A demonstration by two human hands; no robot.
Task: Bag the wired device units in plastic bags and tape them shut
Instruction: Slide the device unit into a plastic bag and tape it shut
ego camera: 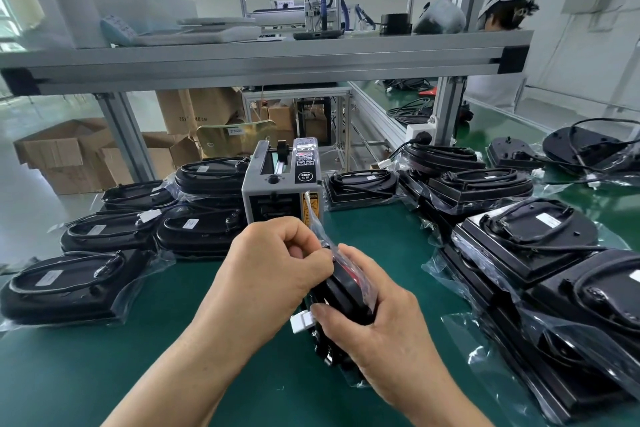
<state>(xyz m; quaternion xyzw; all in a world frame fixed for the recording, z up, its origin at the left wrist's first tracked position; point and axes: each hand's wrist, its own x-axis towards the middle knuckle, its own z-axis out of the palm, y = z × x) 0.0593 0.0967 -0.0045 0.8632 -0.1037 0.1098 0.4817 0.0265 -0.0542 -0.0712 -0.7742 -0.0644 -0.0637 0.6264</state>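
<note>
From my remote seat I see both hands working at the near middle of the green bench (166, 350). The left hand (273, 267) is curled, its thumb and fingers pinching the loose top of a clear plastic bag (322, 236). The right hand (377, 333) wraps around the black wired device unit (346, 291) inside that bag, thumb on its near face, holding it up on edge just above the bench. A white connector (302, 321) pokes out at the unit's left side, beside the right thumb.

Just beyond the hands, at the far middle, stands a grey tape dispenser (282, 191). To its left lie bagged units (69, 284), flat and side by side, with cables coiled on top. To the right, more bagged units sit in a stack (530, 239) running from near to far. At the far right, bare units (588, 146) lie with loose cables. An aluminium shelf (259, 55) spans overhead, and cardboard boxes (65, 152) sit on the floor at far left.
</note>
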